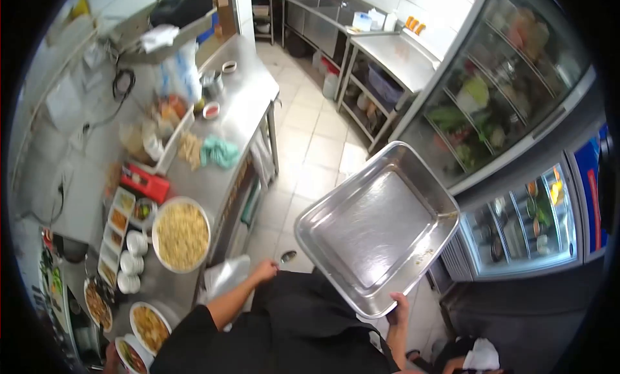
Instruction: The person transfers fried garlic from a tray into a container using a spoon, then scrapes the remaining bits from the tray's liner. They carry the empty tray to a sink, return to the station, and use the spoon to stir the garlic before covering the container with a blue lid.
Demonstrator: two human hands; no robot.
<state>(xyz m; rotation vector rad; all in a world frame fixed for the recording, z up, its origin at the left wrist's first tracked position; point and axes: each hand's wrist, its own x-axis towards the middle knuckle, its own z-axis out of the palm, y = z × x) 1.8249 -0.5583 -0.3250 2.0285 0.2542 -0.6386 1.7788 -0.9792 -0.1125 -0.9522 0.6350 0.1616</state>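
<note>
My right hand (398, 307) grips the near edge of a large rectangular metal tray (371, 225), thumb over its rim. The tray is held tilted in front of me; its inside is shiny, with a few small bits of residue near the right corner. Down at my left side, my left hand (265, 271) is closed around the handle of a metal spoon (288, 256), whose bowl points away from me over the floor. A black apron or shirt (290, 322) covers my front.
A steel counter (242, 74) on the left carries a bowl of yellow food (181, 234), stacked white cups (132, 263), filled plates (150, 327) and a green cloth (219, 152). Glass-door fridges (516, 222) stand right. A person (465, 354) is low at the bottom right.
</note>
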